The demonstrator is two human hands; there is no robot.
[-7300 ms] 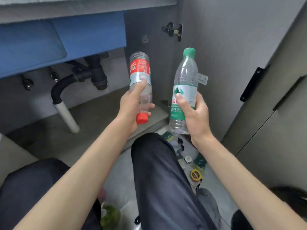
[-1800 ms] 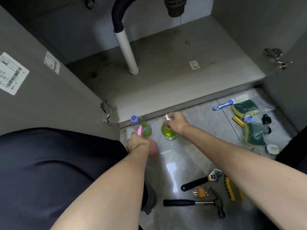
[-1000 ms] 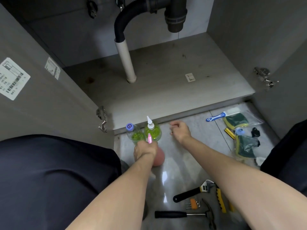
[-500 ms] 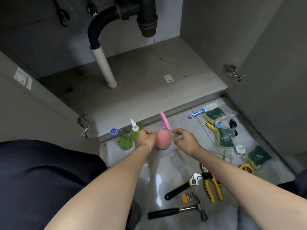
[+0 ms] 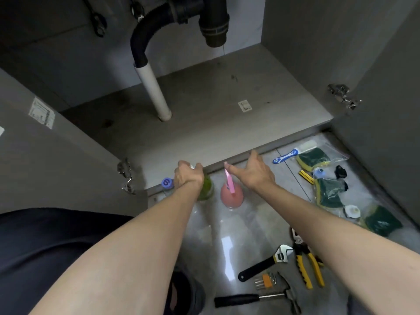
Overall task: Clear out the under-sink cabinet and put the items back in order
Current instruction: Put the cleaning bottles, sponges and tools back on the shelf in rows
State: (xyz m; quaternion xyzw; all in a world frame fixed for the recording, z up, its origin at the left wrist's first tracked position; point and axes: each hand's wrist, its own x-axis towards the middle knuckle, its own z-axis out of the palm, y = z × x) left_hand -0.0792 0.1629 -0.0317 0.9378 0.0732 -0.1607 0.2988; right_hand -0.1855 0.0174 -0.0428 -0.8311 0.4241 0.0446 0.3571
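The under-sink cabinet floor (image 5: 204,114) lies bare, with a white drain pipe (image 5: 154,92) standing on it. On the tiled floor in front stand a pink bottle (image 5: 231,196) with a pink spout, a green-liquid bottle (image 5: 206,189) and a blue-capped bottle (image 5: 167,183). My left hand (image 5: 188,176) grips the top of the green-liquid bottle, hiding its nozzle. My right hand (image 5: 252,171) hovers open just right of the pink bottle, fingers spread, touching nothing.
Bagged green sponges (image 5: 316,158), a blue-handled brush (image 5: 286,155) and small bits lie on the right tiles. A wrench (image 5: 266,264), yellow pliers (image 5: 309,264), hex keys (image 5: 266,280) and a hammer (image 5: 256,300) lie near me. Open cabinet doors (image 5: 56,160) flank both sides; my knee is at left.
My left hand has let go of the pink bottle and moved left onto the green-liquid bottle's top. My right hand has opened and lifted beside the pink bottle.
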